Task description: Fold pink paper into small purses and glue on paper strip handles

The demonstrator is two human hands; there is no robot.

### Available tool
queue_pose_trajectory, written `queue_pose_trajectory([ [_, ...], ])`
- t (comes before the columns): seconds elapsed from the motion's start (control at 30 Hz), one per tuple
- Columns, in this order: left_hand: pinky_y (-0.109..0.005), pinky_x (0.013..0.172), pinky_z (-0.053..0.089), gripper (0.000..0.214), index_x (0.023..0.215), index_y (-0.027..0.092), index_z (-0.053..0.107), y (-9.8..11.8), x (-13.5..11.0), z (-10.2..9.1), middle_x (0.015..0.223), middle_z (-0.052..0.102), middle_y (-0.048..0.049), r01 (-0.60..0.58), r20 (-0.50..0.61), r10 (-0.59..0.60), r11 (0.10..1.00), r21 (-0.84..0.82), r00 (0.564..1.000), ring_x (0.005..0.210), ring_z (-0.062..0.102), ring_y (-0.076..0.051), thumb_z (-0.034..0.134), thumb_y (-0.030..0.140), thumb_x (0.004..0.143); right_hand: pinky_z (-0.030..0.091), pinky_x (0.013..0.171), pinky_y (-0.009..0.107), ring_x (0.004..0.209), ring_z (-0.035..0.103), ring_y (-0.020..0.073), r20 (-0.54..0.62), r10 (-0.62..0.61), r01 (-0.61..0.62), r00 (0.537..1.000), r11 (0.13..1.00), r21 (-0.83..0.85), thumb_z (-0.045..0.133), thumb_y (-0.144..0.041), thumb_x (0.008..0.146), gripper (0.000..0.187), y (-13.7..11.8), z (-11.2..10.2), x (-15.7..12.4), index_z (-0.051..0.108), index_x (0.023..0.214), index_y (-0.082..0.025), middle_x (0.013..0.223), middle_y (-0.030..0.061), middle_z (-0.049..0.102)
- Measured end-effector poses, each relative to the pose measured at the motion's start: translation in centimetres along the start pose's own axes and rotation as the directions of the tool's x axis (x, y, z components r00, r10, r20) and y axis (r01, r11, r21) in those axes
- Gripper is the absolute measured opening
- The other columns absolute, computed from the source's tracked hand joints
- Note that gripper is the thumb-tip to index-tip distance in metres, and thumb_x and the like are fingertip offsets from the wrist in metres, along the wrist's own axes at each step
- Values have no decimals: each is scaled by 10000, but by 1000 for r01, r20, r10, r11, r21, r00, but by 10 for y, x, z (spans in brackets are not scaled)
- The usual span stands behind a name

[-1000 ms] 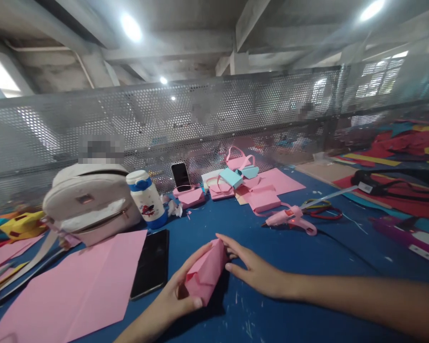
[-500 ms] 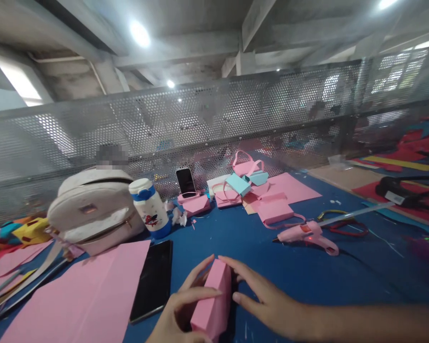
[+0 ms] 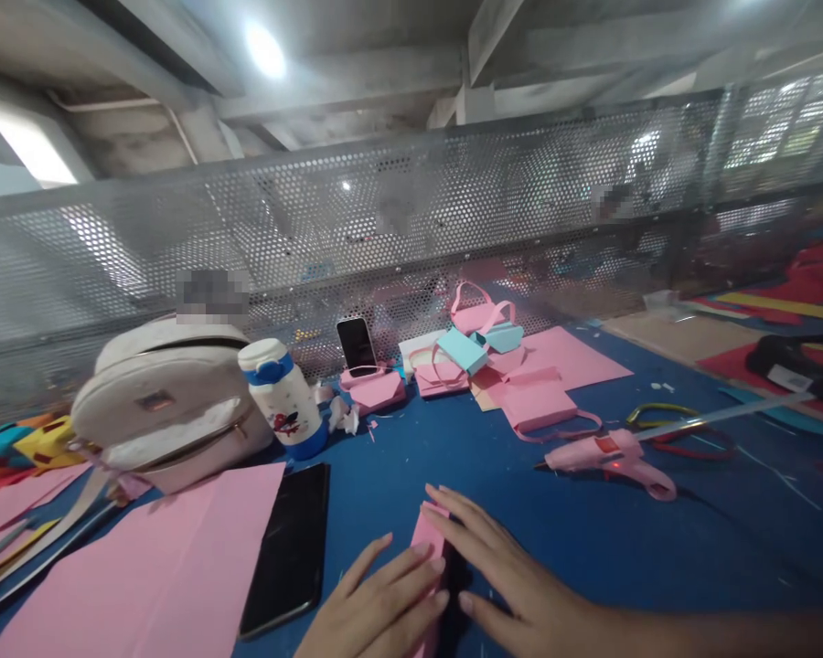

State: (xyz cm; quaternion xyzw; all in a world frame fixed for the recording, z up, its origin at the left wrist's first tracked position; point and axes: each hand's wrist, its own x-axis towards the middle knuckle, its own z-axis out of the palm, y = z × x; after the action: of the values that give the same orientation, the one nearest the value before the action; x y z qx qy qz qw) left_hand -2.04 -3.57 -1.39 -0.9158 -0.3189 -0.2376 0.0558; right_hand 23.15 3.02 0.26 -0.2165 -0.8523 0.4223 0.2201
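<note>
A folded pink paper box point(image 3: 428, 526) stands on the blue table point(image 3: 377, 475) in front of me, partly covered by my fingers. My left hand point(image 3: 384, 603) lies over it from the left, fingers stretched across its upper face. On the far right corner of the box rest the fingertips of my right hand point(image 3: 514, 576), its fingers extended and its thumb apart. To the right lies a pink glue gun point(image 3: 610, 457) with a clear glue stick in its back and a small red light showing. The near end of the box is hidden under my left hand.
Left of my hands lie a black tablet point(image 3: 288, 548) and a large pink paper sheet point(image 3: 157, 567). Behind them stand a white backpack point(image 3: 178, 402) and a bottle point(image 3: 284, 402). Small pink paper bags point(image 3: 535, 402), a phone point(image 3: 357, 345) and scissors point(image 3: 686, 434) lie farther back, before a perforated metal screen point(image 3: 398, 219).
My left hand has gone from gripping the box's side to lying flat across its top. My right fingers have moved onto its far end. The view has shifted slightly.
</note>
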Motion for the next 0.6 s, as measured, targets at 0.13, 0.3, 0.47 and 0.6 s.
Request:
queue_pose_trajectory([
  [0.13,-397,1200,224,437,1443,164,457,-2,9,-8,1340,633,-60,-120,-45,132,973,196,990,1358,470,-168,283,299,1066,153,1232,440,1508,114,199,12,39,-38,999,998,-45,457,-153,920,696,-5,-2,0,215,1568,-234,1644,19,108],
  [0.3,-383,1213,189,430,1374,147,533,0,13,-12,1368,613,-43,-157,12,160,949,274,987,1393,419,-157,277,307,1068,155,1232,424,1510,98,198,23,64,-62,998,995,-82,465,-72,828,795,-7,-1,1,211,1569,-207,1645,24,104],
  [0.47,-389,1206,203,460,1463,178,424,2,10,-4,1412,572,-35,-135,0,143,935,328,990,1397,412,-159,235,328,1071,161,1231,429,1510,97,201,5,41,-40,999,996,-82,463,-60,807,813,-7,0,0,213,1568,-199,1644,34,110],
  [0.6,-386,1190,227,472,1504,185,358,4,11,-2,1441,541,-63,-93,-10,103,938,333,995,1411,390,-169,277,331,1063,148,1229,442,1511,84,202,-18,66,-67,998,996,-66,464,-53,795,833,-4,2,-1,199,1570,-208,1648,39,92],
])
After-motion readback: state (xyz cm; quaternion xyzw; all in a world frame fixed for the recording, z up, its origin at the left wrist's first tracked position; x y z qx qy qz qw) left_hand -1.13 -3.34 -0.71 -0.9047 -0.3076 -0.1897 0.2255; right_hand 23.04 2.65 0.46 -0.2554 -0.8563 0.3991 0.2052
